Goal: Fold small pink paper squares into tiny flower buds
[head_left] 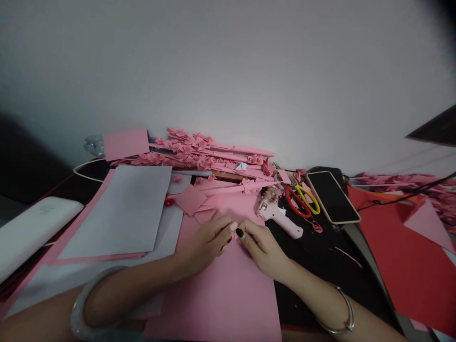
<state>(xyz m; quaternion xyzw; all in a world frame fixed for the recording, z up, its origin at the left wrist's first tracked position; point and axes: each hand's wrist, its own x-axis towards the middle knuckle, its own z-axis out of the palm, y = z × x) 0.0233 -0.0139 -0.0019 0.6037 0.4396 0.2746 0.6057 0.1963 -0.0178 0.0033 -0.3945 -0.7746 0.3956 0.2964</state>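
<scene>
My left hand point(210, 242) and my right hand point(261, 247) meet over a large pink paper sheet point(228, 294). Both are closed, thumbs and fingertips pinching a small pink paper piece point(235, 236). Fingers cover most of that piece, so its shape cannot be made out. Just beyond the left hand lie square pink papers point(191, 199). A pink glue gun point(281, 218) rests on the dark mat, close to the right hand.
White and pink sheets point(121, 213) are stacked at left, beside a white box-like object point(39, 228). Pink paper flower stems point(192, 152) line the wall. Scissors with red and yellow handles point(301, 202), a phone point(333, 197) and red paper point(409, 256) lie at right.
</scene>
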